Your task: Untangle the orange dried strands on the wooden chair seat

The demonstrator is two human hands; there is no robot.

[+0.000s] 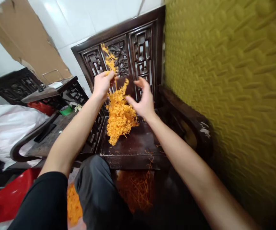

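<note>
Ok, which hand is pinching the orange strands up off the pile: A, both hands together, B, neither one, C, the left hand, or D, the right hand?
C: the left hand pinches the orange strands and lifts them above the chair seat, while the right hand is open beside them with fingers spread.

No readable text in view.
No letters, numbers, brands or signs show on the cardboard sheet (27, 44), the carved wooden chair (128, 54), the yellow textured panel (229, 80) or the white bag (5, 124).
</note>
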